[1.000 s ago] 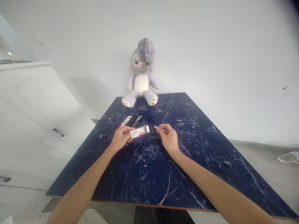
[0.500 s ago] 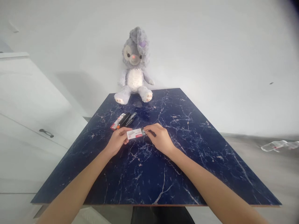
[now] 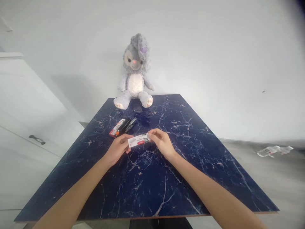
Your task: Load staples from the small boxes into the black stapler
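Over the middle of the table, a small white-and-red staples box (image 3: 135, 141) lies level between my two hands, its right end opened and something grey showing there. My left hand (image 3: 117, 149) is closed round the box's left end, thumb on top. At the opened end, my right hand (image 3: 163, 143) pinches a pale end flap between thumb and fingers. Just beyond my left hand rests a black stapler (image 3: 124, 126) with an orange spot, beside a red-and-white carton (image 3: 116, 128). Fine print on the boxes is too small to read.
A grey plush rabbit (image 3: 135, 84) sits at the far edge of the dark blue marbled table (image 3: 147, 190), against the wall. White drawers with a dark handle (image 3: 37, 139) stand to the left. Clear plastic packaging (image 3: 274, 151) lies on the floor at right.
The box's right end flap has come into view, folded out under my right fingers. My left hand keeps its hold. The whole view has shifted slightly.
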### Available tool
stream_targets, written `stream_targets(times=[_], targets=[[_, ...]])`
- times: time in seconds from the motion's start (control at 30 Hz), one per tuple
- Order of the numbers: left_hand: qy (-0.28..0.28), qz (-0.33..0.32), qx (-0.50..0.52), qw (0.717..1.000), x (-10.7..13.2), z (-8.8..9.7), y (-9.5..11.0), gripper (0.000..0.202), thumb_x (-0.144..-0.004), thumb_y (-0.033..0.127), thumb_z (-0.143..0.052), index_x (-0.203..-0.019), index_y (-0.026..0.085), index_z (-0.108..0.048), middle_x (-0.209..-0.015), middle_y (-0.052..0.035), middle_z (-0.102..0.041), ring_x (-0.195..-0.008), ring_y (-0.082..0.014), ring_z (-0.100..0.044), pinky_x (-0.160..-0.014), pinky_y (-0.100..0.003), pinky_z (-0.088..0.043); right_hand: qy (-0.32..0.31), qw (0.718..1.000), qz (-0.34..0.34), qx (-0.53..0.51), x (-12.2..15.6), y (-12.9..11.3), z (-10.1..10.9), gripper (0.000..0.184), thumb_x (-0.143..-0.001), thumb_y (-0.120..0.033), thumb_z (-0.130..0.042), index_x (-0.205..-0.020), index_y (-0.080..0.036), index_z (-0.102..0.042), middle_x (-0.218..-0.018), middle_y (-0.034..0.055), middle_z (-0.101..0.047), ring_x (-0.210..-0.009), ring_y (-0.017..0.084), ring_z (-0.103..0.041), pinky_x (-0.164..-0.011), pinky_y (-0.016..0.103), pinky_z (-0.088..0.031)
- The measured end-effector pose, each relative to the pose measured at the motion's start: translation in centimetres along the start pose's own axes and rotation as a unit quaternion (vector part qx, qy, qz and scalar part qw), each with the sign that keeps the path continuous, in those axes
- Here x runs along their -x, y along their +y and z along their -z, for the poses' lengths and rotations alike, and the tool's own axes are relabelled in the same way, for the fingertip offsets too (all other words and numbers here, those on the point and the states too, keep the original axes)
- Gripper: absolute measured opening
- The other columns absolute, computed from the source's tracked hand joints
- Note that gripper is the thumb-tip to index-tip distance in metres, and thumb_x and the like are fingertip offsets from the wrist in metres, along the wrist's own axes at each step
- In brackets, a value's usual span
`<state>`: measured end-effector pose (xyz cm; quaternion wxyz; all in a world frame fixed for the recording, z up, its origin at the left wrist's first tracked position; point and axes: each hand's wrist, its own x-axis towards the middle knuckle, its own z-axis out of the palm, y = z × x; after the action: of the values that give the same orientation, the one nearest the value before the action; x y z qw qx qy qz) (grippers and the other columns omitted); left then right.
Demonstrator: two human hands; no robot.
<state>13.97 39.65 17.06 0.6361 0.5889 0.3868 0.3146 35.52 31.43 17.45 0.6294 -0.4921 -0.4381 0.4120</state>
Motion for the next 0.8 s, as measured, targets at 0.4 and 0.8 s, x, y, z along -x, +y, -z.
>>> stream_targets(times=[0.4,0.8], targets=[[-0.098,-0.003,0.082,0.992,0.22,0.51,0.81,0.039,-0.083,0.032,-0.075,-0.120,0.020,-0.070,-0.098,-0.0083,-0.072,-0.075,-0.0156,-0.066,-0.068,-0.030,-0.057,0.037,0.997,-0.045,-0.054,-0.21,0.38,-0.02,0.031,-0.074,-0.044,-0.081,-0.089,-0.020,-0.070,-0.092,0.0053,-0.076,-0.086,0.020,-0.072,-0.082,0.034,-0.061],[-0.102,-0.046,-0.013,0.994,0.57,-0.38,0.44,0.049,-0.082,0.033,-0.078,-0.127,0.022,-0.063,-0.112,-0.0074,-0.072,-0.082,-0.0170,-0.067,-0.077,-0.035,-0.059,0.020,0.999,-0.033,-0.017,0.42,0.40,-0.71,0.031,-0.079,-0.048,-0.075,-0.096,-0.022,-0.077,-0.095,0.0044,-0.078,-0.087,0.022,-0.072,-0.086,0.037,-0.059]])
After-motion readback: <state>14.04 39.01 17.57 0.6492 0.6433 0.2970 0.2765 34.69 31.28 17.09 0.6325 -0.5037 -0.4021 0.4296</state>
